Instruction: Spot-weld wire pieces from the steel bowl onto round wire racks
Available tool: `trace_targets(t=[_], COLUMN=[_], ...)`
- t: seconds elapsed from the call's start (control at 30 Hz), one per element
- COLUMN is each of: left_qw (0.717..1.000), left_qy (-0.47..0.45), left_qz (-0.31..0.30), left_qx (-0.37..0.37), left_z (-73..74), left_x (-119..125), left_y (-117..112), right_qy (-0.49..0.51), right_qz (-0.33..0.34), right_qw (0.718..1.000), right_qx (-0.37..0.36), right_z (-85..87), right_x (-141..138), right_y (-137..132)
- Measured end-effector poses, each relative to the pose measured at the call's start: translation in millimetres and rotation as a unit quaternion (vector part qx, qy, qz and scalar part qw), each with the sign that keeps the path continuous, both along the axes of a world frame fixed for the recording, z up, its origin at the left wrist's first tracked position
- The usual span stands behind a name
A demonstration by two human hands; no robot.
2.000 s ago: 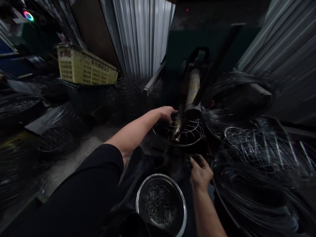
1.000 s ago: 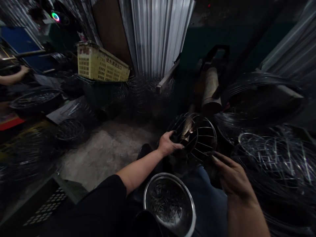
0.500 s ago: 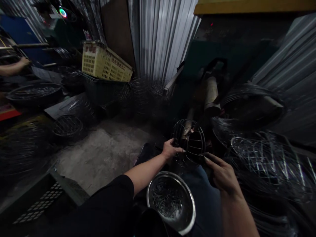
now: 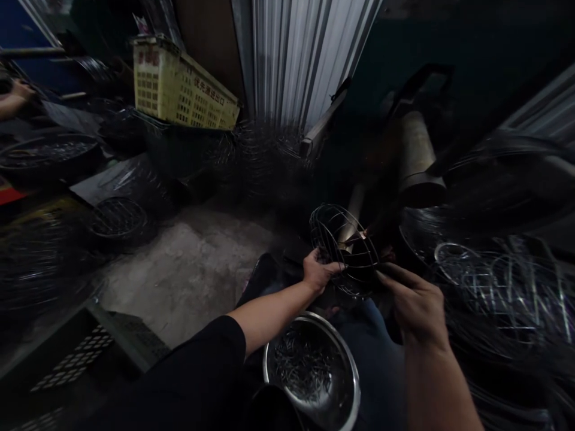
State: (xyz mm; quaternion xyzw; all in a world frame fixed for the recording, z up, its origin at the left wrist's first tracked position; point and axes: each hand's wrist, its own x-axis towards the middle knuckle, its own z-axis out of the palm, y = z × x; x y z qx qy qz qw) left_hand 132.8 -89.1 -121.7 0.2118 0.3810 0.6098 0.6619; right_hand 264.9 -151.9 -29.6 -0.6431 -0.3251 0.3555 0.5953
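Observation:
A round cage of bent steel wire (image 4: 344, 248) sits tilted in front of a metal cylinder on a dark machine (image 4: 417, 158). My left hand (image 4: 320, 270) grips the cage's lower left side. My right hand (image 4: 415, 305) comes in from the lower right, its fingertips pinched on the cage's right edge. Whether something small lies between those fingertips is too dark to tell. Just below both hands, a steel bowl (image 4: 309, 371) holds many short bent wire pieces. The cage's far side is partly lost in shadow.
Heaps of wire frames (image 4: 503, 287) crowd the right side. Ahead stand corrugated metal sheeting (image 4: 309, 54) and a yellow plastic crate (image 4: 179, 84). Bare concrete floor (image 4: 179, 275) lies to the left, past round wire racks (image 4: 117, 218). A co-worker's hand (image 4: 20, 91) shows at the far left.
The cage has risen from its flat position and turned on its side between both hands. My right hand has moved up from beside the bowl to the cage.

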Motion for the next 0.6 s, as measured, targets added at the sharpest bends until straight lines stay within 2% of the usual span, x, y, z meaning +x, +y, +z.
trace_targets(t=[0.1, 0.37, 0.6], left_qw=[1.000, 0.999, 0.995], left_qy=[0.010, 0.003, -0.004], left_qz=[0.010, 0.036, 0.029], left_qx=[-0.011, -0.040, -0.093], left_z=[0.2, 2.0, 10.2], left_x=[9.9, 20.0, 32.7], left_y=[-1.0, -9.7, -26.0], right_qy=[-0.026, -0.052, -0.080], right_qz=[-0.019, 0.001, -0.002], right_qw=[0.999, 0.999, 0.995], right_qx=[0.000, 0.006, 0.053], right_z=[3.5, 0.4, 4.1], right_x=[5.5, 14.4, 13.9], right_y=[2.4, 3.9, 1.1])
